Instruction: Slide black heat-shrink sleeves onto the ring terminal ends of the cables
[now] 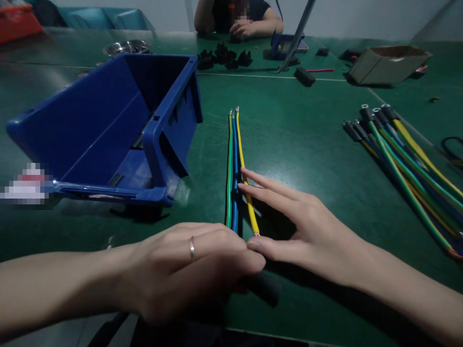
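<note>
Three cables lie side by side on the green table, pointing away from me: a green-yellow cable (229,168), a blue cable (236,159) and a yellow cable (250,207). Metal terminals show at their far ends, and bare copper shows at the yellow one's near end. My left hand (195,265), with a ring, is closed over the near ends of the other two, hiding them. A blurred black tube-shaped piece (265,287) sticks out beneath its fingers. My right hand (304,217) has its fingers spread, fingertips touching the yellow cable and thumb by the copper end.
On the left stands a blue bin (90,120) with a few black pieces inside. A bundle of cables (405,159) with black-sleeved ends lies at right. Farther back are black parts (224,55), a metal bowl (126,47), a box (388,65) and a seated person (238,19).
</note>
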The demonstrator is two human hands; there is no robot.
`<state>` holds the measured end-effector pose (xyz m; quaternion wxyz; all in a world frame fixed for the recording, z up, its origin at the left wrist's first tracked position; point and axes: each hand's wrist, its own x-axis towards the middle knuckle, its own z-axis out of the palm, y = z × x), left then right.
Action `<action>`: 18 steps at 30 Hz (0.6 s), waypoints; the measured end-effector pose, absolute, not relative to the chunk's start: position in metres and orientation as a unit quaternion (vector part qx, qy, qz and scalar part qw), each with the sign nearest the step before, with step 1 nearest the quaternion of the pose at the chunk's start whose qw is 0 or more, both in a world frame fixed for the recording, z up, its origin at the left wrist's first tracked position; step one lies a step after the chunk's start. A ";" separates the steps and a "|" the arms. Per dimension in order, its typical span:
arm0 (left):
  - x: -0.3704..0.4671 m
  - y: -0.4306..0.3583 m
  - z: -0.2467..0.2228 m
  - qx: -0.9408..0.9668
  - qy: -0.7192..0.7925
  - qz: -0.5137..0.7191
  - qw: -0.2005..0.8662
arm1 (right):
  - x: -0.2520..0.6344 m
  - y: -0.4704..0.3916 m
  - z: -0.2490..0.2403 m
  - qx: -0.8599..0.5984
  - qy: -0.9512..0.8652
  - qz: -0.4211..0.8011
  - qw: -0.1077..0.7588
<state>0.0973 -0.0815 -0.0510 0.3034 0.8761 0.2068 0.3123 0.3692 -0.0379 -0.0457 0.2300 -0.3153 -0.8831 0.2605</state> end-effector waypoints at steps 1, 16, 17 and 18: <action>0.101 -0.078 -0.052 0.878 0.185 0.313 0.311 | 0.370 -0.037 -0.045 -0.319 -0.877 0.271 0.237; 0.098 -0.063 -0.062 0.906 0.217 0.280 0.231 | 0.364 -0.037 -0.044 -0.430 -0.470 0.689 0.347; 0.099 -0.063 -0.062 0.904 0.223 0.278 0.237 | 0.363 -0.038 -0.044 -0.426 -0.438 0.711 0.349; 0.099 -0.063 -0.062 0.903 0.224 0.277 0.241 | 0.362 -0.039 -0.044 -0.425 -0.414 0.726 0.348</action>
